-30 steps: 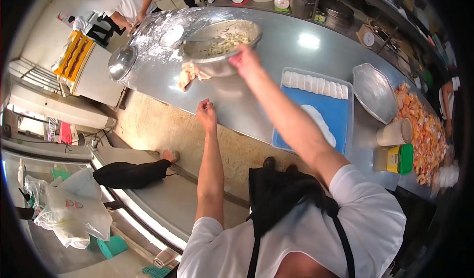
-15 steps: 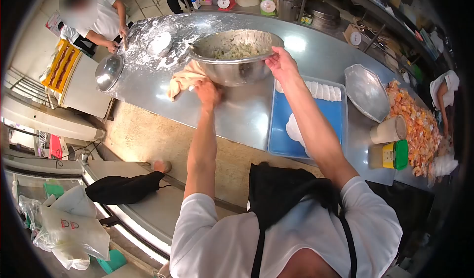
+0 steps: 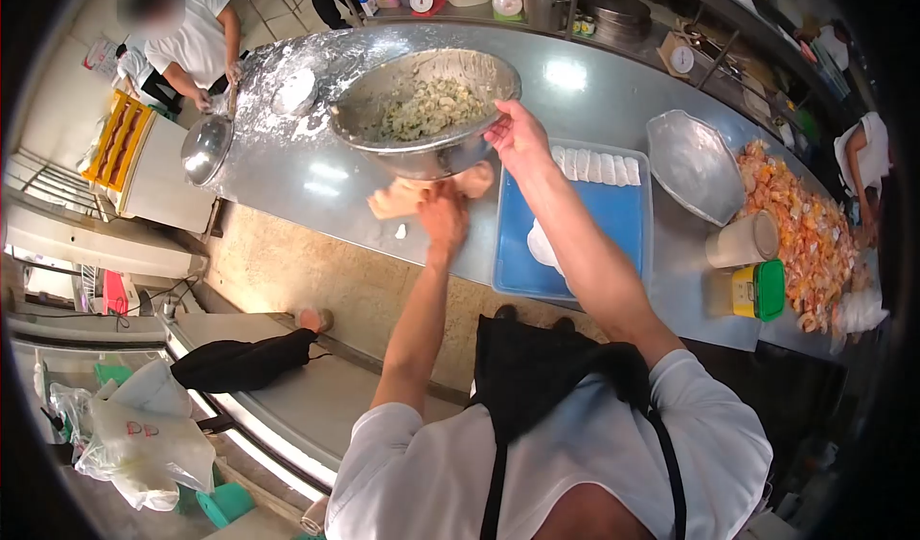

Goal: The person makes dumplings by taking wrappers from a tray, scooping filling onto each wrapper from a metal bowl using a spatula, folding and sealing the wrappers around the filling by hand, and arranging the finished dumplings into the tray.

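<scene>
My right hand (image 3: 520, 136) grips the right rim of a large metal mixing bowl (image 3: 428, 163). The bowl is tilted, and a pale, green-flecked chopped mixture (image 3: 431, 107) shows inside. My left hand (image 3: 444, 219) is on a peach-coloured cloth (image 3: 395, 201), just below the bowl and against the steel table (image 3: 326, 209). Part of the cloth lies under the bowl, out of sight. A small white lump (image 3: 401, 230) rests on the table beside the cloth. Under my right forearm is a blue tray (image 3: 594, 224) with a row of white pieces (image 3: 596, 166).
Flour (image 3: 335, 70) covers the table's far left, near a metal bowl (image 3: 207, 145) and a person (image 3: 201, 37) holding a stick-like tool. At right are a metal basin (image 3: 697, 166), a plastic tub (image 3: 743, 238), a green-lidded container (image 3: 759, 291) and a heap of orange pieces (image 3: 800, 229).
The mixing bowl has tipped further, showing more of the mixture. My left hand and the cloth have moved right, beneath the bowl. The white lump now lies uncovered on the table.
</scene>
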Demonstrator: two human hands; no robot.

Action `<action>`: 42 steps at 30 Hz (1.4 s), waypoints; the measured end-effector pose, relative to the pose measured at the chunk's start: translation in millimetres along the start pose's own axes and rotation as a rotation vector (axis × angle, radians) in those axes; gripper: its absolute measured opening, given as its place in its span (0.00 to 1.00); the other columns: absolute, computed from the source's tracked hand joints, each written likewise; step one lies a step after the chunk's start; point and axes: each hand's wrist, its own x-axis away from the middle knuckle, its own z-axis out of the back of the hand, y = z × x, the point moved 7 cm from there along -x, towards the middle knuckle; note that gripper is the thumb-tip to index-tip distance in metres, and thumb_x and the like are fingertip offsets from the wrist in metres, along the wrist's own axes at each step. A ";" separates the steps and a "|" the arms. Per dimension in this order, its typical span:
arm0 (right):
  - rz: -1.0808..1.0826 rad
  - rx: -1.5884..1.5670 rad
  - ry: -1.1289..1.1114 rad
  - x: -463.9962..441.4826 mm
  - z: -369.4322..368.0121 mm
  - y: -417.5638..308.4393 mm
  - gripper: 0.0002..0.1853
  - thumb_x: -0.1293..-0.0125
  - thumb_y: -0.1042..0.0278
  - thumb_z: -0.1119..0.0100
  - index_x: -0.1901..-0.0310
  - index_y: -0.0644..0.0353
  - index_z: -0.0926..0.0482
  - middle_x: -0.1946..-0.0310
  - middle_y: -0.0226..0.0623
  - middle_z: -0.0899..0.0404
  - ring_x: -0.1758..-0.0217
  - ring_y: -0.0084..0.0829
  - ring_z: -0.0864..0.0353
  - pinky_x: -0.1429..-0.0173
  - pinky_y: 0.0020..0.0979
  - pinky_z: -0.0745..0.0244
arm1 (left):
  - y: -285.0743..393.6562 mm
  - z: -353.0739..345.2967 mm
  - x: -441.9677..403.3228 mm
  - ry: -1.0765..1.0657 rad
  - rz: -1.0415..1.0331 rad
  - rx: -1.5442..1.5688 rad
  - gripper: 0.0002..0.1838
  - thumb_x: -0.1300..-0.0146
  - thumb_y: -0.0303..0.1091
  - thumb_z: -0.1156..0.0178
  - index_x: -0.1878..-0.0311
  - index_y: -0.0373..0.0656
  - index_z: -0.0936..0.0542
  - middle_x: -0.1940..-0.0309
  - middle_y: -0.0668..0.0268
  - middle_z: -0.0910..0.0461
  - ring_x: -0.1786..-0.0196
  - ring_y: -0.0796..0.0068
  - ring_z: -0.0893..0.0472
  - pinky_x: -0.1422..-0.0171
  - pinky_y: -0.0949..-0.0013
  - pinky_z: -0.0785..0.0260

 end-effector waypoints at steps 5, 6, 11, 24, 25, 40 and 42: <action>-0.032 -0.036 0.061 32.9 21.1 45.4 0.07 0.36 0.67 0.34 0.61 0.58 0.22 0.72 0.32 0.20 0.76 0.30 0.21 0.70 0.34 0.19 | 12.6 12.8 47.2 0.078 0.008 0.119 0.23 0.38 0.32 0.39 0.38 0.43 0.20 0.41 0.53 0.22 0.41 0.46 0.25 0.37 0.43 0.33; -0.030 -0.040 0.060 41.5 26.4 53.5 0.08 0.37 0.67 0.34 0.61 0.58 0.22 0.71 0.32 0.20 0.75 0.30 0.20 0.69 0.34 0.19 | 7.3 24.6 57.6 0.058 0.049 0.008 0.22 0.38 0.31 0.39 0.39 0.44 0.19 0.40 0.56 0.21 0.40 0.47 0.26 0.37 0.44 0.33; 0.015 0.008 0.013 62.0 39.9 81.7 0.09 0.37 0.67 0.34 0.59 0.58 0.23 0.70 0.33 0.19 0.72 0.30 0.18 0.64 0.37 0.18 | -26.8 35.9 66.4 -0.069 0.072 -0.182 0.19 0.38 0.36 0.37 0.44 0.47 0.17 0.41 0.62 0.21 0.36 0.49 0.28 0.38 0.44 0.34; 0.027 0.044 -0.043 111.0 5.6 100.8 0.11 0.34 0.66 0.33 0.56 0.59 0.22 0.63 0.32 0.21 0.63 0.28 0.19 0.57 0.38 0.17 | -68.0 121.5 102.8 0.252 0.785 1.365 0.36 0.23 0.63 0.56 0.30 0.39 0.30 0.37 0.54 0.24 0.43 0.60 0.23 0.42 0.56 0.30; 0.039 0.056 -0.059 120.0 -0.3 105.1 0.11 0.34 0.65 0.33 0.55 0.59 0.22 0.62 0.32 0.20 0.61 0.28 0.18 0.55 0.38 0.17 | -62.1 130.9 98.5 0.228 0.762 1.392 0.37 0.23 0.64 0.57 0.30 0.39 0.30 0.35 0.54 0.25 0.41 0.58 0.24 0.41 0.55 0.30; -0.251 0.764 -0.627 228.2 67.3 98.7 0.26 0.27 0.53 0.35 0.37 0.64 0.23 0.47 0.38 0.15 0.54 0.24 0.17 0.51 0.27 0.21 | -126.9 194.6 98.3 0.596 0.717 0.880 0.30 0.24 0.58 0.48 0.35 0.41 0.30 0.44 0.58 0.23 0.49 0.65 0.23 0.44 0.58 0.33; -0.420 0.906 -0.615 253.2 119.4 50.4 0.21 0.25 0.53 0.37 0.42 0.63 0.16 0.52 0.35 0.12 0.61 0.18 0.19 0.55 0.22 0.22 | -103.9 178.5 133.2 0.451 0.519 0.892 0.24 0.22 0.55 0.48 0.59 0.40 0.22 0.69 0.65 0.25 0.67 0.75 0.29 0.60 0.68 0.38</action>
